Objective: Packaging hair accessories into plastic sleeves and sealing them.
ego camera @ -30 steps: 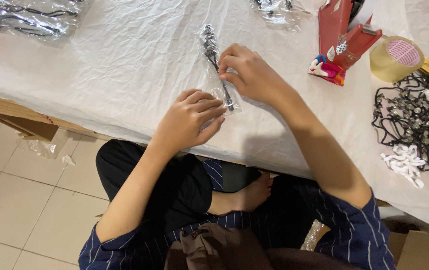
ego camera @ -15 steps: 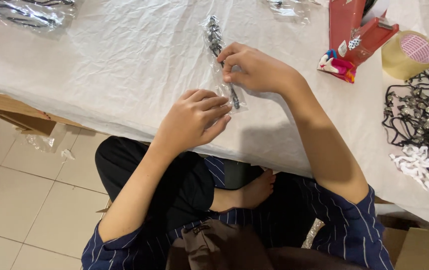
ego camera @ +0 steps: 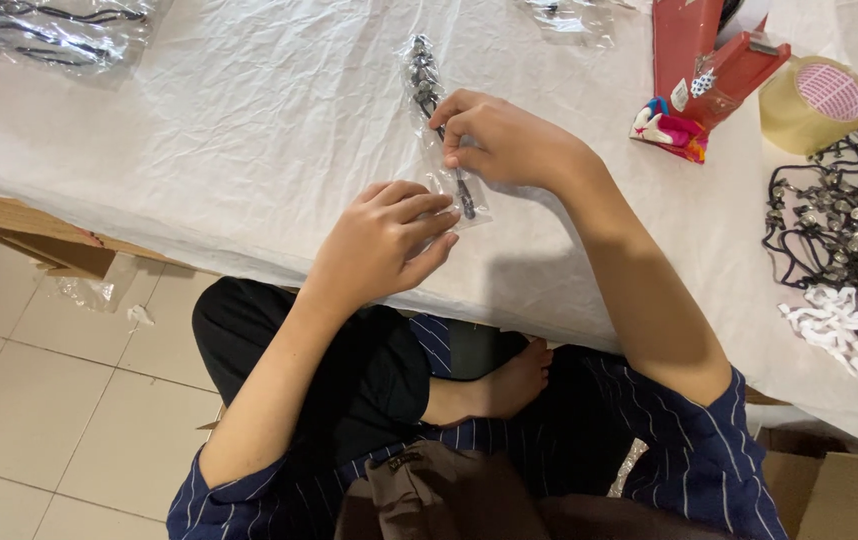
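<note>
In the middle of the frame, the right hand [ego camera: 509, 140] pinches a beaded black cord [ego camera: 427, 85] inside a thin clear bag [ego camera: 449, 180]. The left hand [ego camera: 384, 240] holds the bag's lower end flat. The cord looks mostly in; a big pile of cords [ego camera: 839, 230] waits at right.

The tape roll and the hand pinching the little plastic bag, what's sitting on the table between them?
Between the right hand holding the clear bag and the tape roll, the head view shows a red cardboard package with a colourful end; otherwise there is bare white cloth.

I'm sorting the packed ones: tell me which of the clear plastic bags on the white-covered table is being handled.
The narrow clear plastic bag of dark beaded cord at centre: both the left hand and right hand grip it. The bags at top left and top lie untouched.
</note>
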